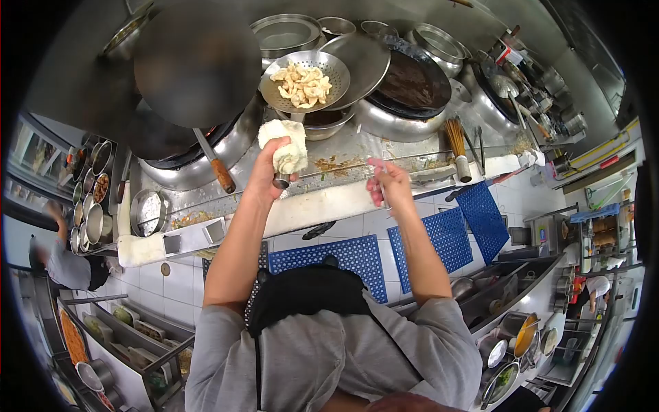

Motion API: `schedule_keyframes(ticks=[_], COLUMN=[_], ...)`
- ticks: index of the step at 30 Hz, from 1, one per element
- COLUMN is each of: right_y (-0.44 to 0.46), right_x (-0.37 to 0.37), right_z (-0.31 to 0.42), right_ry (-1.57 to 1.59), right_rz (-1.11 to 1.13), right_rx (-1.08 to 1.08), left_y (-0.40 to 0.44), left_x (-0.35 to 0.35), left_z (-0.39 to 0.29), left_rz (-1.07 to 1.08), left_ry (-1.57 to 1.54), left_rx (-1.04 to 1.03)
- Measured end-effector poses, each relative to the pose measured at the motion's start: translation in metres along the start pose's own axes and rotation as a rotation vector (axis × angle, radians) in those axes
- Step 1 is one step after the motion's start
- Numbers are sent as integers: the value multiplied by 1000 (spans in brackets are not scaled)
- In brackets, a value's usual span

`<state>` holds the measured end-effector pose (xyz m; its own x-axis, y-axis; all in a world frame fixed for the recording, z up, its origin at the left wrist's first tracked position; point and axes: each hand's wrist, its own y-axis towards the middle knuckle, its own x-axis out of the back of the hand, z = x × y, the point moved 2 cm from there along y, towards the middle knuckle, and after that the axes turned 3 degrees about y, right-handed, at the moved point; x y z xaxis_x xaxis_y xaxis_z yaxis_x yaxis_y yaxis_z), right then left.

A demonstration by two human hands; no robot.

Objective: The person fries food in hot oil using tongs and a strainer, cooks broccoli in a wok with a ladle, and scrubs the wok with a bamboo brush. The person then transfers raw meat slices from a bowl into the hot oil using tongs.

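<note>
My left hand (269,168) is closed around a folded white cloth (288,145), with a short metal handle end poking out below it. Beyond the cloth, in line with that handle, is a round perforated strainer (335,65). Pale, battered-looking fried pieces (301,85) are heaped in it. The strainer is over a metal bowl (328,126) of dark liquid and overlaps a grey wok (367,62). My right hand (390,185) hovers above the counter's front edge, its fingers partly bent and apart, slightly blurred. I see nothing held in it.
A wok burner (405,123) with dark contents stands right of the strainer. A bamboo brush (456,147) and tongs lie farther right. A wooden-handled tool (221,175) is at left, partly behind a dark round blur. Blue mats (343,257) cover the floor; another person (65,257) is at left.
</note>
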<state>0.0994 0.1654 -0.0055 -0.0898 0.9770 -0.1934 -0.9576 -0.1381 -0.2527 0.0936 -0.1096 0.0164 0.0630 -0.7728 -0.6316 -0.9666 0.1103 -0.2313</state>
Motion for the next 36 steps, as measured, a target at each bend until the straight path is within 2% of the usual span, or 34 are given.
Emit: schedule_keyframes(ticks=[2,6,7,10,13,14,17,18,20,21,22,23,24,25,27,29,30,31,33,35,36], right_y=[2,8,8,12,7,9,8,5,9,6,2,-10,-26,-42,-54,-42,-32,-18,18,76,80], right_x=[-5,-14,-16,-21,-18,-15,-9,-9,4,9,6,-8,-34,-66,-129,-205,-245,-285,-345,-371,-373], right_z=[-29,-87,-91,-107,-95,-96,-89,-84,-87,-78,-63,-35,-5,20,47,55,48,37,10,-35,-27], right_ry=[134,386,353,244,114,103,9,-20,-372,-484,-588,-525,-428,-331,-465,-853,-1031,-1210,-1383,-1570,-1505], right_rz=[51,241,223,223,226,215,245,238,43,-96,-238,-277,-225,-178,133,380,402,417,527,508,461], right_rx=[-112,-181,-218,-323,-241,-240,-228,-238,12,242,477,615,612,604,612,877,874,863,532,380,363], left_y=[9,33,35,49,50,53,41,35,5,-11,-34,-60,-83,-100,-131,-149,-157,-167,-186,-210,-221], left_x=[2,24,28,32,12,19,15,14,-2,-6,-11,-15,-14,-3,22,63,84,103,140,182,208], left_z=[5,32,38,44,34,33,32,31,27,27,19,7,-2,-6,-18,-27,-31,-36,-45,-49,-46], left_rz=[3,-16,-94,-88,-86,-14,-98,-64,-189,-219,-111,1,116,119,132,-15,-88,-167,-308,-419,-494], left_ry=[0,16,47,16,19,79,113,196,366,461,540,620,698,692,677,671,667,603,475,354,288], left_rx=[2,47,68,82,66,83,-2,-44,-228,-343,-441,-537,-626,-574,-471,-494,-502,-486,-449,-450,-468])
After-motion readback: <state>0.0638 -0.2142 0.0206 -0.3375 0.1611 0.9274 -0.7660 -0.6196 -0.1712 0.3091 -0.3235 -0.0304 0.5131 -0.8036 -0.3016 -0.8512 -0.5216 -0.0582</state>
